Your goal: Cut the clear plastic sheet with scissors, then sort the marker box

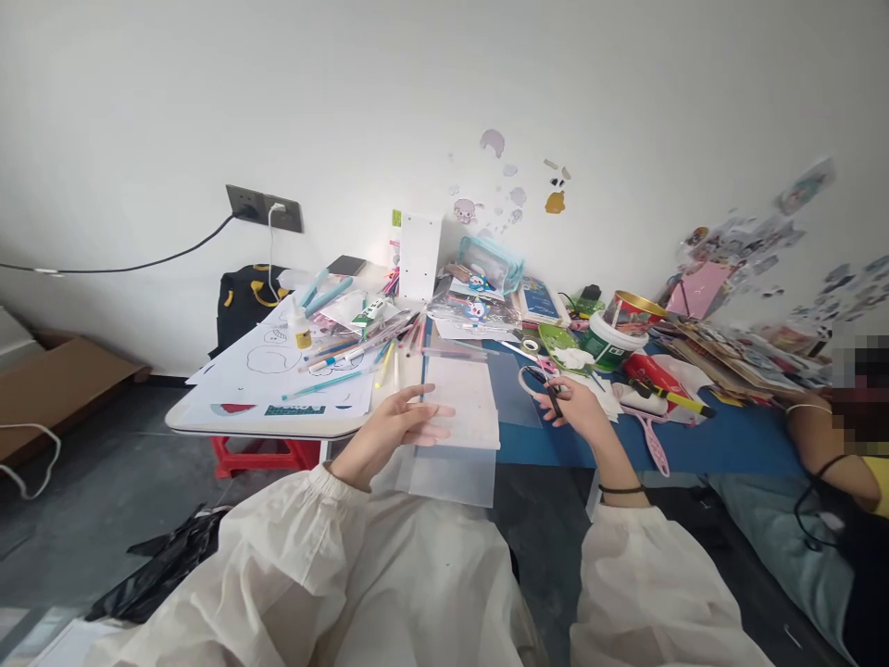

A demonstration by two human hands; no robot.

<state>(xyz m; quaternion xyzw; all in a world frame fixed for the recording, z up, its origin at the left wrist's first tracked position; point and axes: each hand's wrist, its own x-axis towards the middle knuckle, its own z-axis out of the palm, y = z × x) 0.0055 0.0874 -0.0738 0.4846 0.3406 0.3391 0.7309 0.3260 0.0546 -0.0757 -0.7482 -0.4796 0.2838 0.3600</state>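
My left hand (406,421) is over the left side of a white sheet or thin pad (467,394), its fingers stretched out and apart. A clear plastic sheet (455,477) sticks out under the pad, past the table's front edge. To the right, my right hand (580,408) has its fingers closed round a slim black object (551,394), perhaps a pen or a cutter; its kind is not clear. A pale ring (524,378), like a roll of tape, shows right beside that hand's fingertips.
Pens (333,384), drawings (243,371) and a small glue bottle (300,329) cover the white table. On the blue table are a green-and-white tub (611,343), a yellow-black cutter (677,400) and a pink-handled brush (653,445). Another person's arm (823,445) rests at far right.
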